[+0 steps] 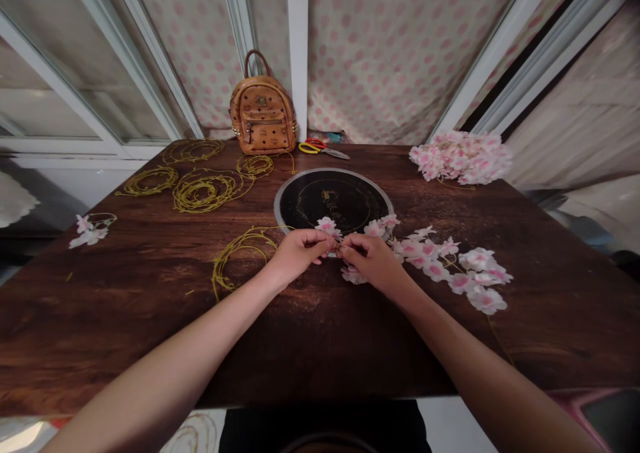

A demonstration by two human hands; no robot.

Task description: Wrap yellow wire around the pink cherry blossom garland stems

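My left hand (303, 251) and my right hand (370, 258) meet at the near edge of a round black board (320, 203) with a grey rim. Their fingertips are pinched on the thin stem of an artificial flower garland. One pink-and-white flower (328, 225) shows just beyond the left fingertips. From the right hand, the garland's blossoms (425, 258) trail off across the table to the right. A loose yellow-green coil of bare stem (240, 259) lies beside my left wrist, one strand running up to that hand. The exact join between the fingertips is hidden.
Several more yellow-green stem coils (205, 191) lie at the back left of the dark wooden table (320, 353). A brown backpack (265, 116) and red-and-yellow-handled scissors (323, 149) are at the back edge. Piled blossoms (463, 157) sit back right; a small flower sprig (91, 231) lies far left.
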